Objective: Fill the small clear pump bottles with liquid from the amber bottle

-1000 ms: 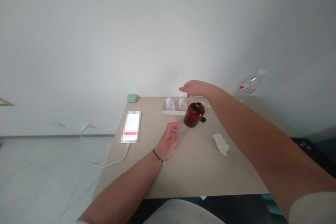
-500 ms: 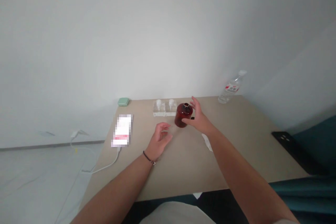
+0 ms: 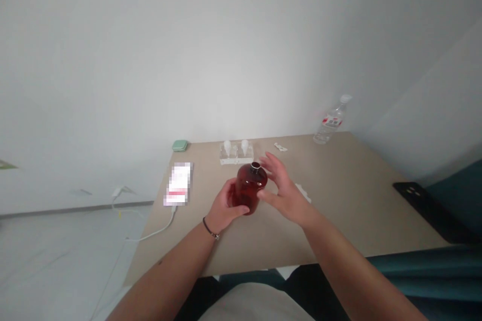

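Note:
A dark red, see-through bottle (image 3: 249,188) with an uncapped neck is in front of me, tilted slightly. My left hand (image 3: 225,206) is wrapped round its left side, the thumb across the lower front. On the other side, my right hand (image 3: 282,190) has its fingers spread, with the thumb tip at the bottle's right edge; whether it touches is hard to tell. Behind the bottle stands a clear holder (image 3: 236,161) with two white-tipped pieces in it. A white tissue-like piece (image 3: 303,193) lies partly hidden behind my right hand.
On the table (image 3: 350,200) are a blurred-out phone (image 3: 179,184) with a white cable (image 3: 158,232), a green case (image 3: 179,146) and a small white scrap (image 3: 280,147). A clear water bottle (image 3: 332,121) stands at back right; a black phone-like object (image 3: 429,210) lies at the right edge.
The red bottle has come nearer to me and a little left. My left hand has closed on it, while my right hand's fingers have loosened from its side.

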Demonstrator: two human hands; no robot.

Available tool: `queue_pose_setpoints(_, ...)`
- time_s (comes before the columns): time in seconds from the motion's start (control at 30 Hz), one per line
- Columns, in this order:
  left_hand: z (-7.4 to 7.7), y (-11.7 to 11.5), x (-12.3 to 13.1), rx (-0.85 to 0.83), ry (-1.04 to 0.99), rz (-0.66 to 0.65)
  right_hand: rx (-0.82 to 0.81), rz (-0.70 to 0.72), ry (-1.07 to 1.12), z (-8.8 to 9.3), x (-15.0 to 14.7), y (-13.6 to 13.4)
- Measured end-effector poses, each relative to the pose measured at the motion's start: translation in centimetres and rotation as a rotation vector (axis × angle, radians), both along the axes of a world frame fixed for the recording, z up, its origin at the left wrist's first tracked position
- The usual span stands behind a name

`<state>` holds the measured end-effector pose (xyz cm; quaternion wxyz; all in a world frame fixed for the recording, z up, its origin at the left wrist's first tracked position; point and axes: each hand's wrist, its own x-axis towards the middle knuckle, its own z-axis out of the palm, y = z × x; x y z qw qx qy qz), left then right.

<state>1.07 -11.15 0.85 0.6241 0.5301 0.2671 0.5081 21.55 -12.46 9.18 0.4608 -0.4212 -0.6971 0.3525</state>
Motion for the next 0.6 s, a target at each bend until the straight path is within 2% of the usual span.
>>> queue_pose_setpoints(0.03, 0.1, -0.1, -0.1, -0.027, -0.011, -0.007, 0.026, -0.064, -0.026, -0.3, 1.2, -0.1)
queue_pose_setpoints(0.1, 0.3, -0.2, -0.3, -0.067, -0.038, 0.002, 0.051, -0.289, -0.168, -1.1, 4.1, -0.2)
queue_pose_setpoints(0.2, 0.4, -0.3, -0.5, -0.092, -0.064, 0.024, -0.038, -0.513, -0.572, -3.0, 7.9, -0.7)
queue_pose_setpoints(0.3, 0.4, -0.2, -0.5, -0.092, -0.057, 0.051, -0.119, -0.512, -0.863, -5.2, 9.2, -1.9)
queue_pose_setpoints(0.37, 0.3, -0.2, -0.4, -0.089, -0.035, 0.055, -0.131, -0.504, -0.942, -6.2, 8.9, -2.6)
queue_pose_setpoints(0.47, 0.3, -0.2, -0.4, -0.083, -0.027, 0.054, -0.143, -0.535, -0.831, -6.3, 8.0, -2.9)
queue_pose_setpoints(0.53, 0.3, -0.4, -0.5, -0.075, -0.04, 0.029, -0.224, -0.567, -0.575, -5.5, 7.4, -2.6)
queue_pose_setpoints(0.6, 0.5, -0.6, -0.6, -0.062, -0.05, -0.033, -0.345, -0.561, -0.228, -4.3, 6.5, -2.3)
